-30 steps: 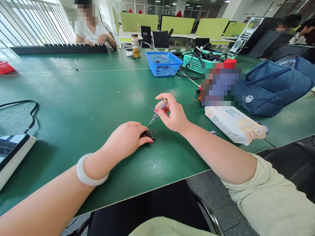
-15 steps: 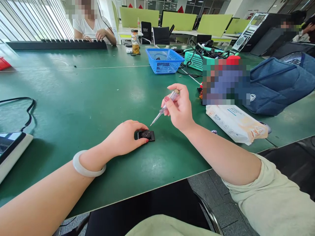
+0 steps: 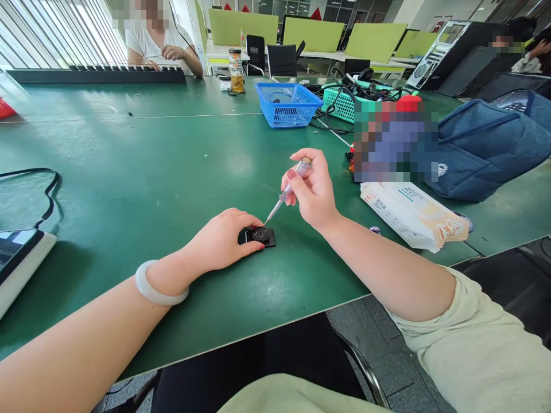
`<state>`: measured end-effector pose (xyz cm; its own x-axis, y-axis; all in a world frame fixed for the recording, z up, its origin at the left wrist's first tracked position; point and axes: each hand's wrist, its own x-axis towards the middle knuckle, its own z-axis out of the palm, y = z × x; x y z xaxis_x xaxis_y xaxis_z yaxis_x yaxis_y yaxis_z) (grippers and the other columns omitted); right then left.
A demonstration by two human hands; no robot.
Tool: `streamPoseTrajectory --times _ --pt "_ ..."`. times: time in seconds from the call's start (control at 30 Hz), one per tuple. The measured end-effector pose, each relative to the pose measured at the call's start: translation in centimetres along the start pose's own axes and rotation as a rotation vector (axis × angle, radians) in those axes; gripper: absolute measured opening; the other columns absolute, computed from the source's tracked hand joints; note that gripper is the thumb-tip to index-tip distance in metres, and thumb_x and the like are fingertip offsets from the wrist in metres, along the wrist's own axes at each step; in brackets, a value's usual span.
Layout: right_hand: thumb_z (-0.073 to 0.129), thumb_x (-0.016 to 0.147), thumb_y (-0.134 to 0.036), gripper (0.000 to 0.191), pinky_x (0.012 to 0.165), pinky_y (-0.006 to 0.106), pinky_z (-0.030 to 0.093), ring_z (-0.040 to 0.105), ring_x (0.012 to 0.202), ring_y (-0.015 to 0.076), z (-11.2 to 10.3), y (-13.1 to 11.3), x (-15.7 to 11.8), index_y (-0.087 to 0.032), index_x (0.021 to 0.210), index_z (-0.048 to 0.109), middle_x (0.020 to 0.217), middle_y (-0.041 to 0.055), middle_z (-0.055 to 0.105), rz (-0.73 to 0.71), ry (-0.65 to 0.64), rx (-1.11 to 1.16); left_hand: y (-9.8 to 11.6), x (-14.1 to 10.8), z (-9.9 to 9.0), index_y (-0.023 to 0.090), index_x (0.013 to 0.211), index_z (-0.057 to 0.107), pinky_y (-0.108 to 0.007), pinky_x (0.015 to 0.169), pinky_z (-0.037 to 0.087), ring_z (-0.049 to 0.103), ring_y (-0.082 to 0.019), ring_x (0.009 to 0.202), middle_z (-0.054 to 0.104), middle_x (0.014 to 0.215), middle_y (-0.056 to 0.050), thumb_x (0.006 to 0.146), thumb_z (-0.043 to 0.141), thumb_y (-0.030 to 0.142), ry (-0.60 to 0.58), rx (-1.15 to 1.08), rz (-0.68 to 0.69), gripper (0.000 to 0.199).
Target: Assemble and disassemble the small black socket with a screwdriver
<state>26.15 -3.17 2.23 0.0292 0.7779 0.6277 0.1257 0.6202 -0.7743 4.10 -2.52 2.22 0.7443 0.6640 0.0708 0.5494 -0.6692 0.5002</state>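
Note:
My left hand (image 3: 221,240) grips a small black rectangular part (image 3: 260,236) between thumb and fingers, holding it flat on the green table (image 3: 172,172). Small round marks, perhaps screws or holes, dot the part's upper face; its left end is hidden in my hand. In my right hand (image 3: 313,192) is a screwdriver (image 3: 287,192) with a clear handle, slanting down to the left. Its thin tip is at the far edge of the black part, close to my left fingertips; whether it touches the part I cannot tell.
A white soft packet (image 3: 411,215) lies right of my right forearm, with a blue backpack (image 3: 482,146) behind it. Farther back stand a blue basket (image 3: 288,106), a green basket of cables (image 3: 340,106) and a jar (image 3: 236,71). A device (image 3: 26,258) lies at left. Someone sits across the table.
The black part and my left hand have shifted slightly right. The screwdriver tip has come down closer to the part's far edge. The person opposite has raised a hand a little.

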Motion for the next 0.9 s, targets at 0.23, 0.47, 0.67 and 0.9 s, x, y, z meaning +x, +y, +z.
streamPoseTrajectory --times 0.23,0.47,0.67,0.9 --pt "0.06 0.094 -0.059 0.04 0.045 0.027 0.045 0.05 0.045 0.009 0.1 0.0 -0.3 -0.027 0.109 0.042 0.069 -0.0069 0.051 0.003 -0.038 -0.041 -0.1 0.0 0.0 0.024 0.107 0.071 -0.043 0.091 0.051 0.062 -0.027 0.101 0.072 0.104 -0.005 0.085 0.066 0.046 0.002 0.002 0.014 0.031" --pt "0.058 0.096 -0.057 0.038 0.045 0.026 0.045 0.05 0.046 0.0081 0.1 -0.5 -0.5 -0.027 0.11 0.04 0.072 -0.0066 0.052 -0.041 -0.002 -0.065 -0.1 0.1 0.0 0.024 0.105 0.071 -0.042 0.09 0.052 0.062 -0.028 0.1 0.071 0.102 -0.006 0.085 0.065 0.048 0.013 0.02 0.026 0.032" --pt "0.058 0.095 -0.059 0.04 0.049 0.029 0.047 0.053 0.052 0.0106 0.2 -0.7 -0.7 -0.028 0.111 0.041 0.073 -0.006 0.05 -0.055 -0.03 -0.099 0.0 0.2 0.0 0.024 0.108 0.07 -0.042 0.089 0.052 0.062 -0.027 0.099 0.072 0.104 -0.006 0.086 0.064 0.05 -0.014 0.01 0.001 0.035" --pt "0.061 0.091 -0.063 0.043 0.051 0.03 0.046 0.052 0.055 0.0123 0.1 -1.1 -0.6 -0.028 0.107 0.042 0.072 -0.0049 0.052 -0.039 -0.041 -0.122 0.1 0.2 -0.1 0.024 0.106 0.071 -0.042 0.088 0.052 0.063 -0.027 0.098 0.072 0.102 -0.006 0.085 0.064 0.048 -0.013 0.01 -0.003 0.033"
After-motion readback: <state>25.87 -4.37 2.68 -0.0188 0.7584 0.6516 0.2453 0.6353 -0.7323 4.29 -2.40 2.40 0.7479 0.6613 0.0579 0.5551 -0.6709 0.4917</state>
